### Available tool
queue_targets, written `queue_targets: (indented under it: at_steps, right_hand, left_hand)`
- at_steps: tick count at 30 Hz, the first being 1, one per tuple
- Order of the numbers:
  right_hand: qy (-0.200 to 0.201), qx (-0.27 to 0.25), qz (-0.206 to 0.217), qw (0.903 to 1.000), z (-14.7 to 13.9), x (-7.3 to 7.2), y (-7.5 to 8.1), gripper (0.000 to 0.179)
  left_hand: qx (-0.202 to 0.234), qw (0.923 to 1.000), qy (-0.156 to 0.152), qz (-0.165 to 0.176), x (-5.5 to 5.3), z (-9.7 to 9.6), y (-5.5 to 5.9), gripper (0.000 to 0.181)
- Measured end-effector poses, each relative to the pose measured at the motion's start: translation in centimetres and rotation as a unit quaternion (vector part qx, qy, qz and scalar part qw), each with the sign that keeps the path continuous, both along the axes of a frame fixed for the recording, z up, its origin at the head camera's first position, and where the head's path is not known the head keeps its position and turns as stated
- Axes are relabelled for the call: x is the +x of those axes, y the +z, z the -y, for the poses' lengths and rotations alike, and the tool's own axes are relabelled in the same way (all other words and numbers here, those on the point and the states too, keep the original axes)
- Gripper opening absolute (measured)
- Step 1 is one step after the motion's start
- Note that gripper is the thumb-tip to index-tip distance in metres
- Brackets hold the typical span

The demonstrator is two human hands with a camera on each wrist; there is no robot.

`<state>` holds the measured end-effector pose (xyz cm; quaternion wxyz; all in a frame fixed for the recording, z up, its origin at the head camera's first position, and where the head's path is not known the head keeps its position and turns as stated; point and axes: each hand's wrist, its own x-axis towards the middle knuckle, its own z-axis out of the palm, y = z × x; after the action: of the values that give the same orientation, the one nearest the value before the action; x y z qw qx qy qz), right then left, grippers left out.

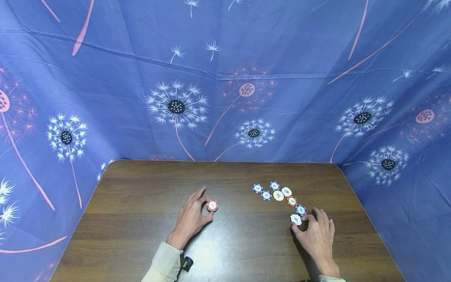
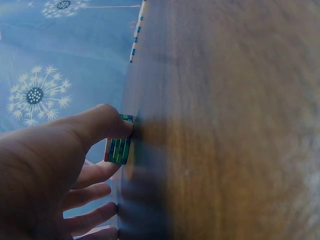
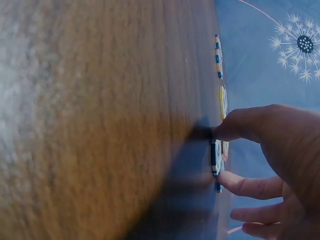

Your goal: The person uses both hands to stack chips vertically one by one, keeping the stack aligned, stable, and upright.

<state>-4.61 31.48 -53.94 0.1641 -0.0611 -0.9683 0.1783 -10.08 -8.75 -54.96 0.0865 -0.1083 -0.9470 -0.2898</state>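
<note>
My left hand (image 1: 192, 217) pinches a short stack of poker chips (image 1: 212, 205) between thumb and index finger. A red-edged chip tops this stack, and green edges show below it in the left wrist view, where the thumb hides part of the stack (image 2: 118, 150). Toward the right, my right hand (image 1: 316, 235) holds a black-and-white poker chip (image 1: 296, 219) by its edge, with the thumb on the near side and a finger across from it. That chip (image 3: 216, 157) lies flat, close over the wooden table. A blue poker chip (image 1: 301, 210) sits just beyond it.
Several loose chips spread beyond my right hand: a red chip (image 1: 291, 201), a white chip (image 1: 286, 191), a yellow-edged chip (image 1: 278, 195) and blue chips, one (image 1: 257, 188) farthest left. The wooden table (image 1: 148, 188) ends at a blue dandelion-patterned cloth (image 1: 296, 98) behind and on both sides.
</note>
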Motion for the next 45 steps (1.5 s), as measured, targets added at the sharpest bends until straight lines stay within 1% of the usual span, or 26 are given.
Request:
queue_targets:
  at_steps: [5,11,16,27,38,45]
  right_hand:
    - [0.004,-0.002,0.011,0.9999,-0.3,-0.2,-0.1,0.041]
    - [0.007,-0.004,0.007,0.9999,-0.6,-0.7,-0.4,0.042]
    - [0.013,-0.001,0.002,0.9999,-0.9,-0.8,-0.5,0.041]
    - [0.023,0.007,-0.015,0.9996,-1.0,-0.3,-0.4,0.036]
    - [0.033,0.018,-0.025,0.999,-1.0,0.4,-0.6,0.037]
    - [0.044,0.016,-0.031,0.9984,-0.5,0.5,-0.6,0.037]
  left_hand:
    - [0.002,1.0,0.001,0.002,0.0,0.0,0.1,0.033]
    - [0.004,1.0,0.0,0.0,0.0,0.0,0.1,0.033]
    - [0.003,1.0,0.001,0.003,0.0,0.0,0.1,0.033]
    - [0.007,0.9998,0.003,0.016,0.0,0.0,0.0,0.033]
    - [0.015,0.9996,0.001,0.025,0.0,0.1,0.0,0.032]
    - [0.016,0.9997,0.003,0.019,0.0,0.0,0.0,0.03]
